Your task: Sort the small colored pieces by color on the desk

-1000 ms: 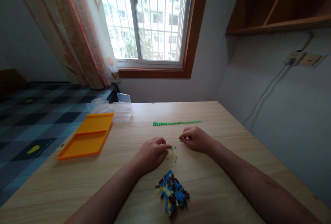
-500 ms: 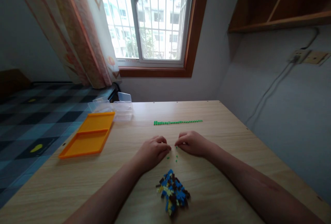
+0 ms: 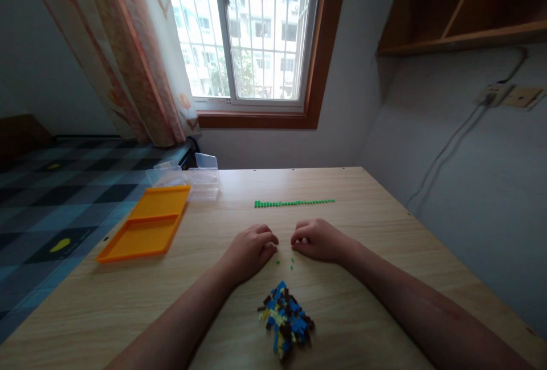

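1. Green bricks (image 3: 285,261), a few tiny loose ones, lie on the wooden table (image 3: 384,227) just on the near side of both hands, in the gap between them.
2. Nearer than the hands sits a mixed pile of blue, brown and yellow bricks (image 3: 285,318), apart from both wrists.
3. Left hand (image 3: 250,250) rests knuckles-up with fingers curled under, tips close to the loose green pieces; whether it pinches one I cannot tell.
4. Right hand (image 3: 318,239) lies just beside it, fingers likewise tucked in narrow, its thumb side toward the left hand; any piece inside is hidden.
5. Beyond the hands runs a straight green row (image 3: 294,203) of bricks set end to end.
6. Far to the left hand's side lie an orange tray (image 3: 145,224) and clear plastic boxes (image 3: 192,179).
7. Judging from this, green pieces are being gathered; the next move calls for a fine pinch on one speck without scattering the others.
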Motion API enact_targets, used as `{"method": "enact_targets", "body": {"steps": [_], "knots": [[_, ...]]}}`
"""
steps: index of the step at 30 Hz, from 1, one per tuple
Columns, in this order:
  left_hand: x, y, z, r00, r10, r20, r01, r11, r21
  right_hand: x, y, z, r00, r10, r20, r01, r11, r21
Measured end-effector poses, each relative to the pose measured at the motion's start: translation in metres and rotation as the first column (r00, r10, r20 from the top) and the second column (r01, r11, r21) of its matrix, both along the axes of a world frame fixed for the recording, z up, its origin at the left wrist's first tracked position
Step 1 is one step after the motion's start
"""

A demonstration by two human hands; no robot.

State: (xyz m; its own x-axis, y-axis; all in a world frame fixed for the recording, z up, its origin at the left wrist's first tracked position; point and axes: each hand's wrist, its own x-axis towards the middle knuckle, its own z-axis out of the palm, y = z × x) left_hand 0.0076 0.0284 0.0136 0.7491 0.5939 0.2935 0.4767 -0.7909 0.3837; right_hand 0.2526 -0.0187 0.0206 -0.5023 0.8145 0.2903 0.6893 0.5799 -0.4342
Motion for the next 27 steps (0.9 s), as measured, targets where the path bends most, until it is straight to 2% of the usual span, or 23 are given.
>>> {"method": "enact_targets", "body": {"steps": [7,12,21,25,27], "knots": [[0.001,-0.001,0.002,0.999,0.022,-0.030,-0.022,1.000,-0.019,0.002,0.005,-0.004,0.999,-0.009,-0.050,0.005,0.997,-0.073],[0.001,0.000,0.003,0.999,0.019,-0.031,-0.020,0.999,-0.027,0.002,0.009,-0.007,0.995,-0.074,-0.067,0.064,0.989,-0.137],[-0.001,0.000,0.002,1.000,0.004,0.005,-0.004,1.000,-0.025,0.003,0.011,-0.013,0.995,-0.058,-0.082,0.051,0.995,-0.087],[-0.002,0.000,0.003,1.000,-0.007,0.005,0.007,1.000,-0.015,0.030,0.023,-0.009,0.978,-0.145,-0.149,0.138,0.989,-0.053],[-0.002,-0.001,0.004,1.000,-0.015,0.006,0.015,1.000,-0.010,0.058,0.031,-0.008,0.950,-0.274,-0.151,0.276,0.961,-0.008]]}}
